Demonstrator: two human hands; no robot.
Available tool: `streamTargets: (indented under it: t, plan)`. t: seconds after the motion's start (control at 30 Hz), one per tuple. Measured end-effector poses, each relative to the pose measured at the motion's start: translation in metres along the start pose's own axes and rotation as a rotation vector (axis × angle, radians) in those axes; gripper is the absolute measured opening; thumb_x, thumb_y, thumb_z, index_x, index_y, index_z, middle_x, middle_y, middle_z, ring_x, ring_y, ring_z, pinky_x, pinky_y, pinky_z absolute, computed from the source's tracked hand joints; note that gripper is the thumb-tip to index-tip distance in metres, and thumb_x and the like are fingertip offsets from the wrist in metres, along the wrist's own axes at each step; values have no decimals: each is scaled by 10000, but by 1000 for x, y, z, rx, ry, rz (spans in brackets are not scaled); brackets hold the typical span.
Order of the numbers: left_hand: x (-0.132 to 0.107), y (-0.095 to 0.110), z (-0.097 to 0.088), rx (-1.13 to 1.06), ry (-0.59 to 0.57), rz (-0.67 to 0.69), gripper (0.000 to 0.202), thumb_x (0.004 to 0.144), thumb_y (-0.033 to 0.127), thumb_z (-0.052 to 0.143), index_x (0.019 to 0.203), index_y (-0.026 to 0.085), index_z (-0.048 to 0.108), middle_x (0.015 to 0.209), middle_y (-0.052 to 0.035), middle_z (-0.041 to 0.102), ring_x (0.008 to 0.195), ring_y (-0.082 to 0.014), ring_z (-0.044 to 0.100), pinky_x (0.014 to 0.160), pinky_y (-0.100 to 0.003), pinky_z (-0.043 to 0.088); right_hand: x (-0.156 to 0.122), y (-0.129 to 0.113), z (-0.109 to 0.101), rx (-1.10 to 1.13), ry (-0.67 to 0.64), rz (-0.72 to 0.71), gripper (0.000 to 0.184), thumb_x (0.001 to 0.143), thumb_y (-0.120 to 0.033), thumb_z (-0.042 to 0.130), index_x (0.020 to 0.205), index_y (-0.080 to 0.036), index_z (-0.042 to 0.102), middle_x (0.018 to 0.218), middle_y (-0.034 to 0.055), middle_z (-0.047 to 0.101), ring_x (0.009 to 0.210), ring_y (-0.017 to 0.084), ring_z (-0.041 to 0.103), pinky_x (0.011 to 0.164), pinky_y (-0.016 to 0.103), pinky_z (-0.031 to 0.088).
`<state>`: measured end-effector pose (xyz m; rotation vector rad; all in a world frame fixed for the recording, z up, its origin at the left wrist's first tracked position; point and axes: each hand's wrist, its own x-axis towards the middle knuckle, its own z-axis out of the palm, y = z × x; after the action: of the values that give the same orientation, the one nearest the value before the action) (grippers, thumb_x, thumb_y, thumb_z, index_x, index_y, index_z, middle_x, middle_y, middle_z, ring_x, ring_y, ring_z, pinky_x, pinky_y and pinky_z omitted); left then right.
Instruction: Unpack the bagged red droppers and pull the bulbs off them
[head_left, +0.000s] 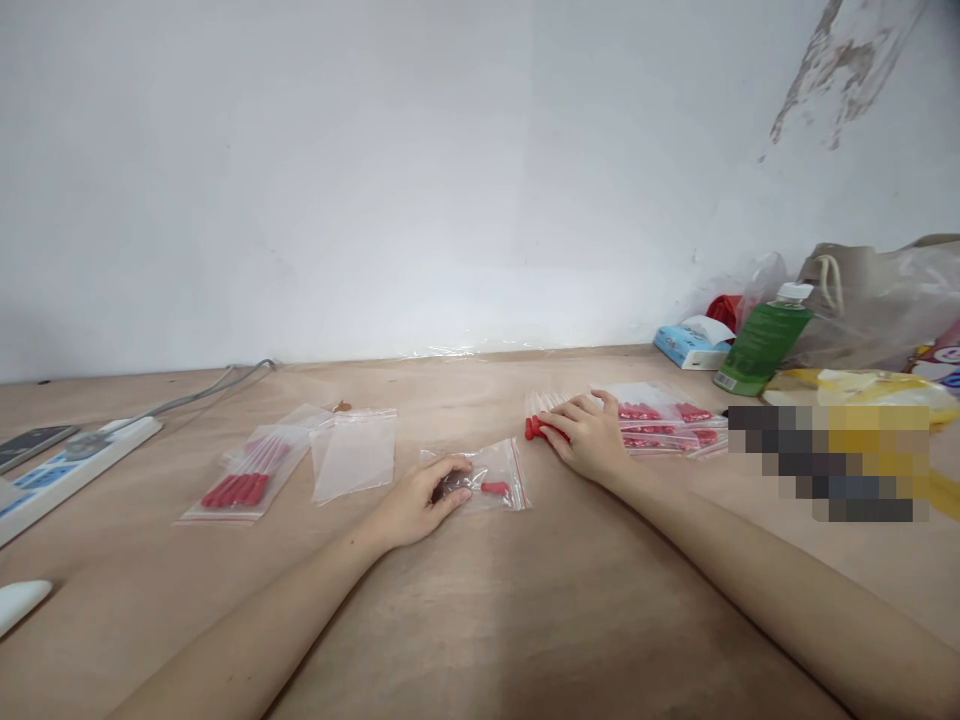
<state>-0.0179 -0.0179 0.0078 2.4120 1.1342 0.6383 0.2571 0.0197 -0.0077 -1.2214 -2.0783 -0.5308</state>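
Note:
My left hand (429,497) curls over the left end of a clear zip bag (480,462) on the table, thumb and fingers gripping it. Inside that bag lies a dropper with a red rubber bulb (495,488); the rest of it is hard to make out. My right hand (589,435) is closed over red-bulbed droppers (534,428), its fingers pressed on them. How many it holds is hidden. Just behind it are clear dropper tubes (541,403). To its right lie bags packed with more red-bulbed droppers (660,437).
Left of my hands lie flat zip bags (356,455) and a filled bag of droppers (238,488). A power strip (82,478) and phone (30,445) sit far left. At the right back stand a green bottle (765,345), a blue tissue pack (691,345) and plastic bags.

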Motion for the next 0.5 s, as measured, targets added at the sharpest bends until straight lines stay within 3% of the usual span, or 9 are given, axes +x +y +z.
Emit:
streamTargets:
  t: [0.13, 0.33, 0.5]
  plan:
    - [-1, 1, 0, 2, 2, 3, 278, 842, 370, 457, 1074, 235, 529, 1082, -30, 589, 889, -174, 552, 738, -293, 443, 1, -2, -2, 4, -34, 30, 201, 840, -314, 466, 908, -263, 648, 878, 23, 657, 865, 192, 511, 943, 472, 125]
    - [0, 0, 0, 5, 17, 19, 289, 843, 365, 451, 1081, 222, 534, 1066, -51, 590, 894, -184, 552, 754, -305, 450, 1, -10, -8, 83, 36, 91, 183, 806, -308, 487, 828, -226, 649, 838, 38, 617, 823, 181, 503, 889, 421, 195]
    - [0, 2, 0, 29, 15, 41, 277, 845, 346, 453, 1081, 223, 531, 1051, -46, 602, 891, -177, 557, 822, -332, 443, -1, -23, -18, 331, -218, -85, 139, 751, -318, 549, 725, -214, 637, 695, 15, 582, 736, 160, 472, 775, 357, 259]
